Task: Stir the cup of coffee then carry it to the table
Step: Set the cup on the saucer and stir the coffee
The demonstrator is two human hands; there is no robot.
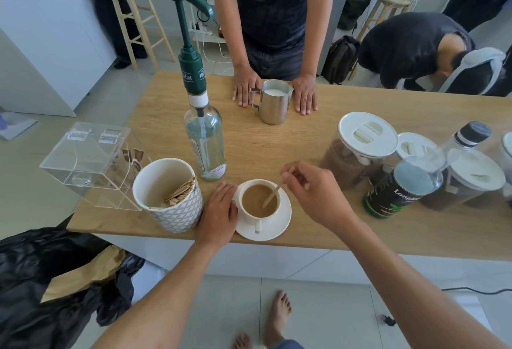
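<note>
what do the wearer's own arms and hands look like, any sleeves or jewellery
Both forearms are bare right to the bottom edge of the frame, with no sleeve showing. The left hand and the right hand wear no gloves; no rings, watch or wristband show on the sides in view. Fingernails look short and unpainted.

Both forearms were bare from the lower frame edge up to the wrists, with no sleeve, watch, bracelet or ring to be seen on either. The left hand [219, 217] and the right hand [314, 192] wore no gloves, and the fingers [295, 175] of the right had short, plain nails. Below, the feet [278, 318] were bare on the pale tiled floor [318, 307], and a scrap of blue denim showed at the bottom edge by the right foot.
</note>
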